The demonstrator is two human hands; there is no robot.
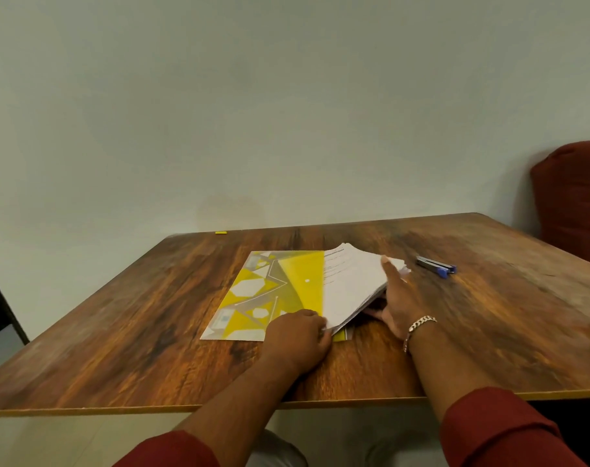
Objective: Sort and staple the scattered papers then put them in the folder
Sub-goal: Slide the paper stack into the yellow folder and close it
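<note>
While a yellow patterned folder (270, 291) is lying flat near the middle of the wooden counter (118, 315), the left hand (298, 338) is resting at the folder's 6 o'clock edge, its grip curling round the near corner of a stack of white papers (352, 284) and pinching it. The stack is sitting at the folder's 3 o'clock side, touching it and overlapping its right edge, with the far sheets bowing upward. The right hand (396, 298) is lying against the stack's 3 o'clock edge, thumb stretching over the top sheets and the other fingers tucking beneath, so its grip is clamping the papers. A chain bracelet (418, 326) is hanging at that wrist, and dark red sleeves (499, 429) are covering both forearms. At 2 o'clock from the papers, apart from them, a blue and grey stapler (437, 265) is lying on the counter. A small yellow piece (220, 232) is sitting at the far edge, at 11 o'clock from the folder. A red cushion (573, 197) is showing at the far right.
</note>
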